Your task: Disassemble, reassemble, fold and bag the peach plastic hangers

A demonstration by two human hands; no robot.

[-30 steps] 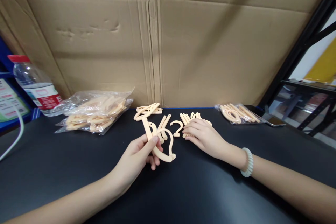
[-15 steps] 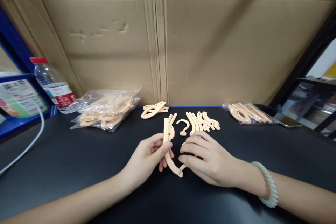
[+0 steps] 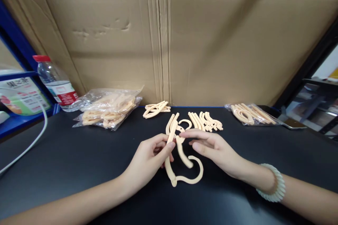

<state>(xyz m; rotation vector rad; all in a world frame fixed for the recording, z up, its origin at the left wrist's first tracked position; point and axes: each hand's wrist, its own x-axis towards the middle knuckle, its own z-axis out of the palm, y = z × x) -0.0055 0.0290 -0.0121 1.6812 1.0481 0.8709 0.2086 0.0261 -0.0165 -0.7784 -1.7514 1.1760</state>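
My left hand (image 3: pixel 155 153) is closed around a pale wooden hanger arm (image 3: pixel 173 132), held tilted with its upper end leaning right. At the lower end of this arm a curved hanger hook (image 3: pixel 199 174) is joined, its curl pointing right. My right hand (image 3: pixel 218 149) has thumb and fingers apart. Its index fingertip is at the upper end of a second hanger arm (image 3: pixel 183 153), which lies between the hands, slightly blurred. Just beyond are more loose hanger arms (image 3: pixel 169 124) and another hook (image 3: pixel 188 122), partly hidden by the held arm.
Several hanger arms (image 3: pixel 196 121) and smaller curved pieces (image 3: pixel 211 123) lie in a row behind. At the back are a small pile of wooden pieces (image 3: pixel 155 109), bagged pieces left (image 3: pixel 105 109) and right (image 3: pixel 250 114), a bottle (image 3: pixel 59 88) and a cardboard wall (image 3: pixel 118 42).
My right hand has moved off the hook, leaving it in view, and reached forward to a second arm. The held arm has tilted to the right at its top.
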